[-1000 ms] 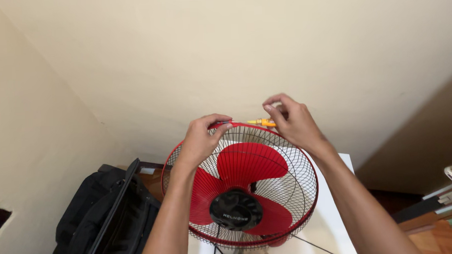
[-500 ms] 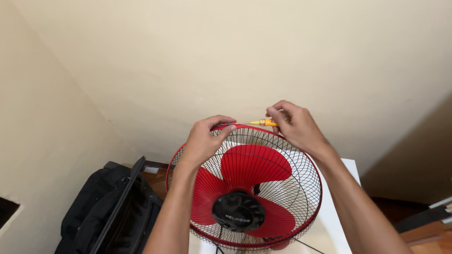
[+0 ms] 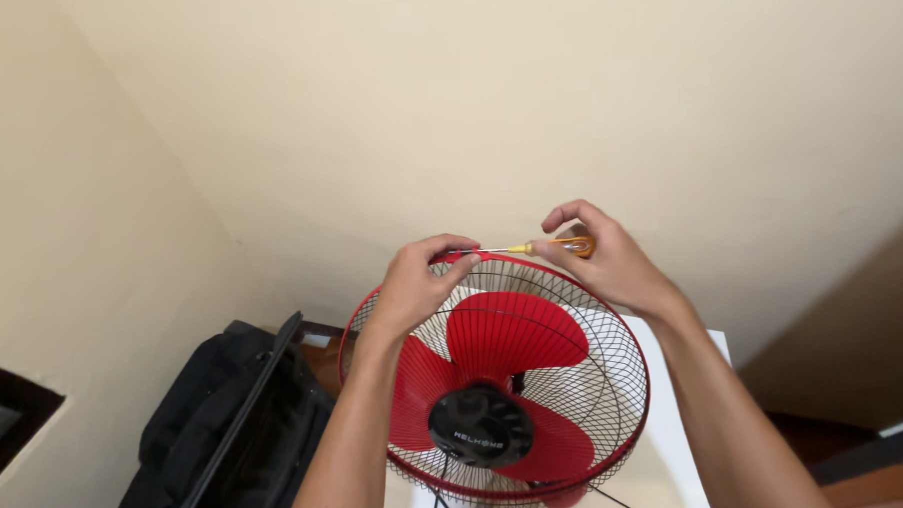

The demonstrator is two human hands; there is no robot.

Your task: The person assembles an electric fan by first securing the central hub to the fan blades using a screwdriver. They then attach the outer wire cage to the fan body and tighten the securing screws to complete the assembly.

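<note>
1. The black bag [image 3: 217, 422] lies left, as before.
2. The left hand [image 3: 418, 285] still pinches the red fan [image 3: 496, 383] cage's top rim.
3. The right hand [image 3: 602, 259] pinches the orange screwdriver [image 3: 546, 248]; its fingers have rolled, so the screw is likely turning.

A room in a home, it seems. Plain cream walls [image 3: 486, 103] meet in a corner at eleven o'clock, a household red fan [image 3: 496, 383] stands on a white table [image 3: 668, 447] at six, and a black bag [image 3: 218, 432] lies at eight.
</note>
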